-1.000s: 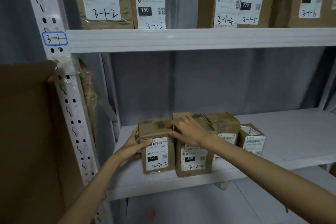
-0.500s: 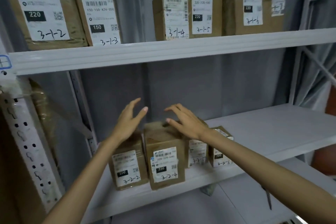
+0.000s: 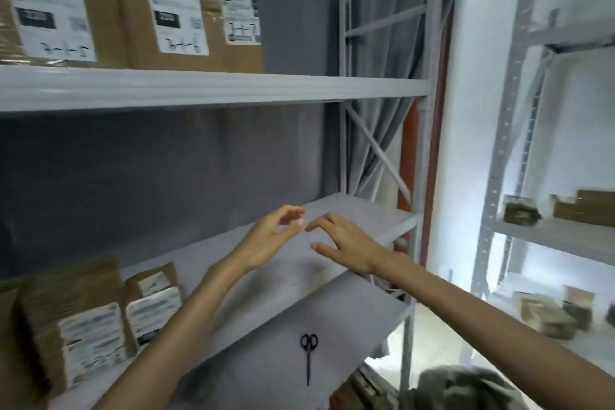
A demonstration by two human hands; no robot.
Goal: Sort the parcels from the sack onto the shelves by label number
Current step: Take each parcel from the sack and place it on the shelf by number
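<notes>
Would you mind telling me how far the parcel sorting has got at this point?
Done: brown cardboard parcels with white labels stand on the upper grey metal shelf, and more on the left of the middle grey shelf. In hand: nothing; the left hand and right hand hover empty above that shelf's bare stretch. Left: how many remain cannot be judged; a grey-green fabric bundle, possibly the sack, shows at the bottom edge.
</notes>
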